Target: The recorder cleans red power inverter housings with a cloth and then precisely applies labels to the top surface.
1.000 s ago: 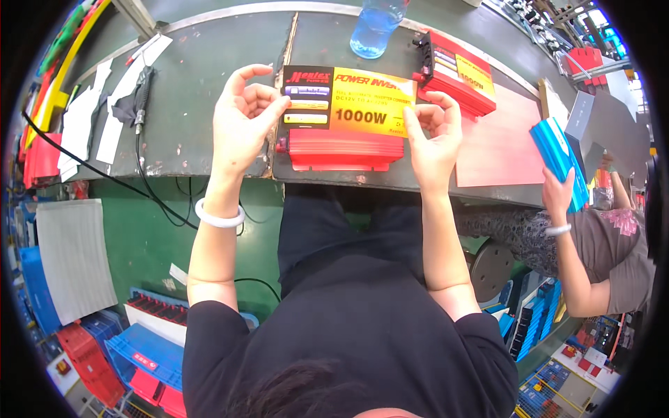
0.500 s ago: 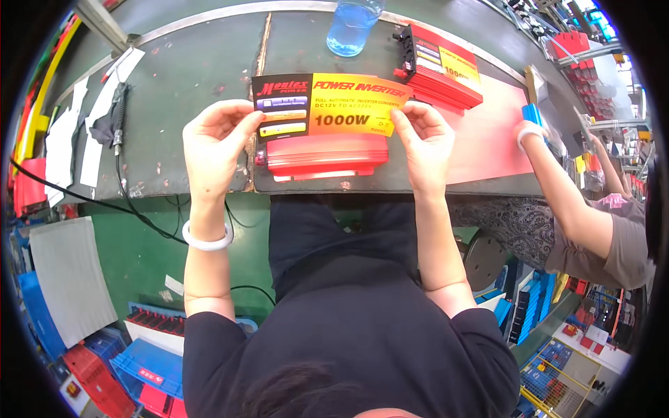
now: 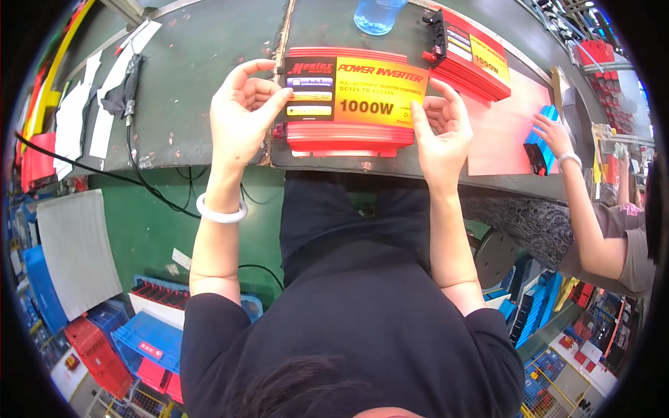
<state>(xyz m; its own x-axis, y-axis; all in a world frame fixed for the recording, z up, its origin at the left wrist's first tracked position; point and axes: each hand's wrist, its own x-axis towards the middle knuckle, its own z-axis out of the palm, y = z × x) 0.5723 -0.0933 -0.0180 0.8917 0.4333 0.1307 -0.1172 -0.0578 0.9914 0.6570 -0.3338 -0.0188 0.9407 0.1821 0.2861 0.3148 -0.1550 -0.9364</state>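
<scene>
A red power inverter (image 3: 352, 139) with a ribbed metal case lies on the bench in front of me. Across its top is a black and yellow label (image 3: 376, 89) with printed panels, its surface nearly flat over the case. At the label's left edge, my left hand (image 3: 244, 118) has its thumb on the label and its other fingers curled. My right hand (image 3: 444, 136) is at the opposite edge, thumb against the label and index finger by the upper corner. How far the fingertips reach under the edges is hidden.
Another labelled red inverter (image 3: 474, 59) sits at the back right, partly on a pink sheet (image 3: 491, 143). A blue-tinted container (image 3: 376, 17) stands behind. White paper strips (image 3: 111, 97) and a black cable (image 3: 131, 104) lie left. At right, a co-worker's hand (image 3: 552, 132) touches a blue case (image 3: 540, 150).
Both hands have brought the label down onto the inverter, and their index fingers have spread from the thumbs. The view has shifted, and the co-worker's blue case is now more visible.
</scene>
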